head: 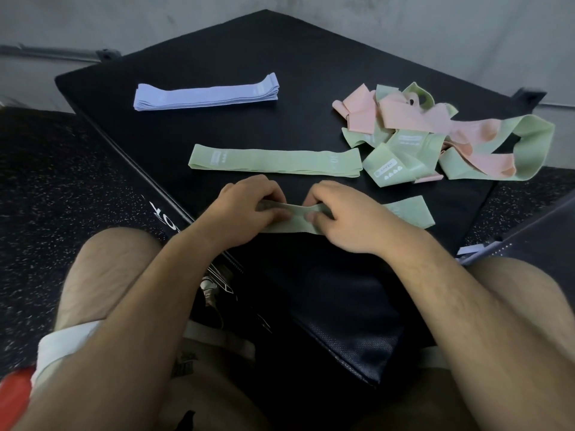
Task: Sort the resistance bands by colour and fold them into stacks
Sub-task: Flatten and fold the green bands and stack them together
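Note:
Both hands grip one light green band [407,214] near the front of the black padded box [236,60]; my left hand [249,209] pinches its left part, my right hand [345,216] its middle, and its right end lies flat on the box. Just beyond lies a flattened green band [273,160]. A neat stack of lilac bands [205,94] sits at the far left. At the right is a tangled heap of green and pink bands [435,132].
The box stands on speckled black rubber flooring [62,181], with a grey wall behind. My bare knees flank the box's near corner. A dark object edges in at the right [529,237]. Something red shows at the bottom left [12,393].

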